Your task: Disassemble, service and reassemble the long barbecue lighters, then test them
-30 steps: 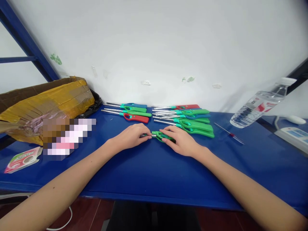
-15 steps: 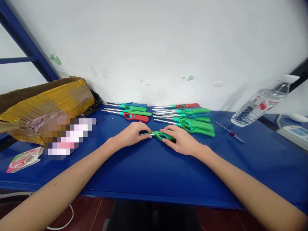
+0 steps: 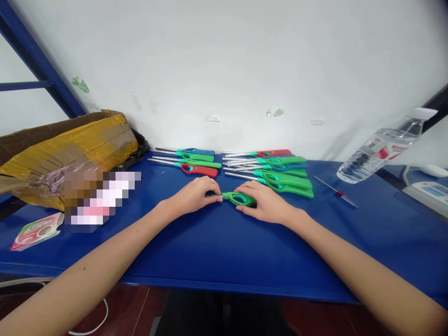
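Note:
A green long-nosed gas lighter point(image 3: 241, 199) lies level between my hands, just above or on the blue table point(image 3: 224, 252). My left hand point(image 3: 196, 195) pinches its metal tube near the collar, and most of the tube is hidden behind the fingers. Around the green handle my right hand point(image 3: 268, 203) is closed, thumb below and fingers above, with the trigger loop showing. Behind the left hand lies a small group of lighters, a red one point(image 3: 199, 170) in front. Several more, mostly green lighters point(image 3: 290, 186), are stacked behind the right hand.
To the left is a taped cardboard box point(image 3: 105, 140) with a red and white card point(image 3: 37, 231) before it. At the right are a screwdriver-like rod point(image 3: 338, 192), a tilted water bottle point(image 3: 380, 151) and a power strip point(image 3: 429, 191). A white wall point(image 3: 224, 70) rises behind.
The lighter's handle has turned slightly in my right hand, so its trigger loop shows more openly. Both hands stay in nearly the same place.

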Demonstrator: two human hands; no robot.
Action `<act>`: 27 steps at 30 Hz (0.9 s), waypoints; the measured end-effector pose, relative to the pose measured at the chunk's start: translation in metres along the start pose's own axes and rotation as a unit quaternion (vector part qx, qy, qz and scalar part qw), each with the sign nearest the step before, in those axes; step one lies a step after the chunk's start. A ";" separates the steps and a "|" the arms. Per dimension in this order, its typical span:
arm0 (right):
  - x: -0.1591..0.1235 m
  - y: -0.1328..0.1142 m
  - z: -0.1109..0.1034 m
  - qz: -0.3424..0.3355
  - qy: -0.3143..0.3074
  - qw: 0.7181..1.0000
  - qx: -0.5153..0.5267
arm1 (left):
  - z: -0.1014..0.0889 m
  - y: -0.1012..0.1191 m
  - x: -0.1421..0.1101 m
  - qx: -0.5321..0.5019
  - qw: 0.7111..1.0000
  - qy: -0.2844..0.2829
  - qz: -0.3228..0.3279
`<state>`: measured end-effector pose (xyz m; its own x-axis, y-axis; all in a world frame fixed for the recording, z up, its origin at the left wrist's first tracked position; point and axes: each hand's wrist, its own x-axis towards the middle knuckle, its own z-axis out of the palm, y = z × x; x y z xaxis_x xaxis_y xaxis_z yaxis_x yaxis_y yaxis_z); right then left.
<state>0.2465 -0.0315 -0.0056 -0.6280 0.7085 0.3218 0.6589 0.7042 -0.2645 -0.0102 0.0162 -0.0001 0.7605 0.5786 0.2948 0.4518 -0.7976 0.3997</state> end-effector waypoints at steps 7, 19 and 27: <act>-0.002 0.000 -0.001 -0.010 0.000 1.000 0.004 | 0.001 -0.001 0.000 -0.002 1.000 0.002 0.006; -0.001 -0.003 -0.003 0.005 0.001 1.000 0.023 | 0.001 -0.001 0.001 -0.005 1.000 -0.001 -0.001; 0.000 -0.001 -0.001 0.032 -0.003 0.999 0.034 | 0.000 0.000 0.001 -0.005 1.000 -0.009 -0.010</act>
<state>0.2461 -0.0325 -0.0039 -0.5884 0.7524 0.2961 0.6686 0.6586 -0.3453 -0.0090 0.0167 0.0005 0.7600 0.5906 0.2713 0.4620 -0.7845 0.4136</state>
